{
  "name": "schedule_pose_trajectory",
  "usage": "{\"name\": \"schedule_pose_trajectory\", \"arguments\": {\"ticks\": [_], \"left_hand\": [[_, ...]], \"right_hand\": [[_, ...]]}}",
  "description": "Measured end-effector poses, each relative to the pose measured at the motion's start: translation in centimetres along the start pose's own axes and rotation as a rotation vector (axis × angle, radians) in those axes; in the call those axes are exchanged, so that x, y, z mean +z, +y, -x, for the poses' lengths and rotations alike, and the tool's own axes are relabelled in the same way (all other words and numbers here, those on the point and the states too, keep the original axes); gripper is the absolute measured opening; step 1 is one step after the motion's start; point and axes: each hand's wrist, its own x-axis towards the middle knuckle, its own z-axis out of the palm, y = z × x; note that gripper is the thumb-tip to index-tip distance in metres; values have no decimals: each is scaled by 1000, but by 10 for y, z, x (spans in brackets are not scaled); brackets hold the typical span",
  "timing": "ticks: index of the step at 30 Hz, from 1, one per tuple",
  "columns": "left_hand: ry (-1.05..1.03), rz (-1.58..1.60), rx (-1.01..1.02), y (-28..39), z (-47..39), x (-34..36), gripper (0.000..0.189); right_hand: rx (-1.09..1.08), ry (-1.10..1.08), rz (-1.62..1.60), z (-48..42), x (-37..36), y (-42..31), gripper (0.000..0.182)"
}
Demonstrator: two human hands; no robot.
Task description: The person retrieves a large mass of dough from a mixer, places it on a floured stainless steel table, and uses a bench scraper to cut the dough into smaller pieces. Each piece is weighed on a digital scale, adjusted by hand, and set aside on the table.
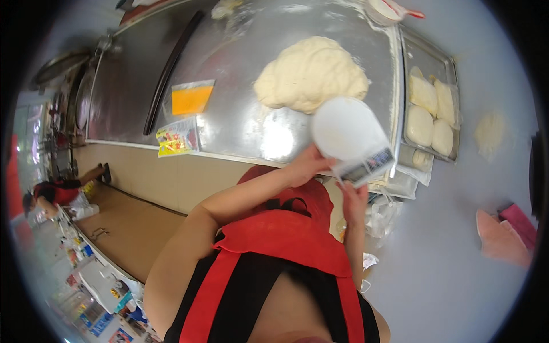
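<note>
A white digital kitchen scale (349, 135) with a round plate is tilted over the near edge of the metal worktop (231, 141). My left hand (309, 166) grips its left side. At its near edge, beside the display, my right hand (354, 197) holds it with the fingertips. The palm of that hand is partly hidden. Just beyond the scale lies a large mound of pale dough (313, 75). Left of the dough are a clear bag of orange-yellow powder (192, 97) and a yellow and red printed packet (178, 137).
A long dark rod (171, 68) lies across the worktop's left part. On the right stands a metal tray (455, 77) with several bagged dough pieces (419, 125). A white bowl (384, 10) sits at the far right corner. Another person (55, 193) bends over a counter far left.
</note>
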Motion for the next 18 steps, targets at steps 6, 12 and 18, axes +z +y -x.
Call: {"name": "schedule_pose_trajectory", "arguments": {"ticks": [6,12,18], "left_hand": [[376,220,95,63,89,-121,53],[408,157,201,79,130,-191,55],[438,52,124,79,154,-228,65]], "right_hand": [[95,-157,142,-55,132,30,49],[130,-113,178,-85,230,33,58],[165,-192,293,-108,229,82,58]]}}
